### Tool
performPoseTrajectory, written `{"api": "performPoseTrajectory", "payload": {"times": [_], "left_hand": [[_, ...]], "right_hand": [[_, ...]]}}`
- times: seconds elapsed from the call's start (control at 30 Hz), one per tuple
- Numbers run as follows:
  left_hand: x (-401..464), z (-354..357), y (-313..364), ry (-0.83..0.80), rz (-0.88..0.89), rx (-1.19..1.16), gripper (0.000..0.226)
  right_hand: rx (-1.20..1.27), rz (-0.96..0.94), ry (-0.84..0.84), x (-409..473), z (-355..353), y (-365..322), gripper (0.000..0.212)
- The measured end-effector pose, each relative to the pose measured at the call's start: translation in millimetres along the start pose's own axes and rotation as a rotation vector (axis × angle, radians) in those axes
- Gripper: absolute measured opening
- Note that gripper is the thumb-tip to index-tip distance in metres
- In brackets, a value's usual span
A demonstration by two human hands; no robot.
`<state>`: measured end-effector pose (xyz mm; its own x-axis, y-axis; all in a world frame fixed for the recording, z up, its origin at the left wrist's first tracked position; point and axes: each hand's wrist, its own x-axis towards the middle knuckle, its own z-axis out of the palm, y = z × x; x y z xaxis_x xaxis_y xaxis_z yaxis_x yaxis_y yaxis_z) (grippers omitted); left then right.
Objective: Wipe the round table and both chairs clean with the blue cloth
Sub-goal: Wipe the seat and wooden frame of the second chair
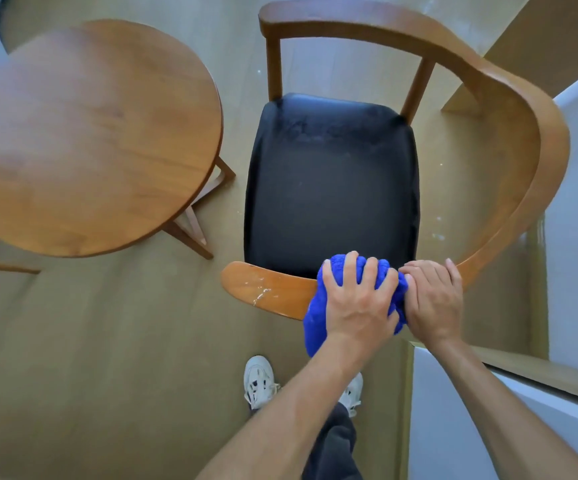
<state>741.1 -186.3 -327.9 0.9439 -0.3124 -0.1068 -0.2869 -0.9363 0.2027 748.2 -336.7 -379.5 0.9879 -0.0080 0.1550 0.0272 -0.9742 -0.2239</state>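
Home dining corner: round wooden table (86, 140), curved-back wooden chair (509, 109) with black padded seat (332, 181), light wood-look floor (107, 358).

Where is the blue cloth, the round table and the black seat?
blue cloth (315, 327): head view, hanging lower fold.
round table (90, 140): head view, middle of wooden top.
black seat (332, 188): head view, cushion middle.

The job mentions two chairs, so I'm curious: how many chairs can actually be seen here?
1. The wooden armchair with a black seat stands right of the round table, both hands at its curved rail. A wooden sliver at the left edge may belong to a second chair, but that cannot be told.
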Motion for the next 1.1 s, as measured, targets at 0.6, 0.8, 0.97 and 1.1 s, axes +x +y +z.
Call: {"api": "performPoseTrajectory", "payload": {"times": [0.6, 0.8, 0.97, 1.1], "left_hand": [[-22, -13, -133, 0.335, -0.165, -0.072, 0.035], [0, 2, -38, 0.171, 0.111, -0.129, 0.028], [-14, -15, -147, 0.239, -0.072, -0.086, 0.035], [-22, -26, -205, 0.278, -0.451, -0.233, 0.041]], "right_hand": [[0.003, 0.034, -0.027, 0, 1, -3, 0.037], [-0.04, -0.007, 0.05, -1, 6, 3, 0.038], [-0.03, 0.006, 0.023, -1, 5, 1, 0.039], [-0.021, 0.03, 0.003, 0, 1, -2, 0.039]]}}
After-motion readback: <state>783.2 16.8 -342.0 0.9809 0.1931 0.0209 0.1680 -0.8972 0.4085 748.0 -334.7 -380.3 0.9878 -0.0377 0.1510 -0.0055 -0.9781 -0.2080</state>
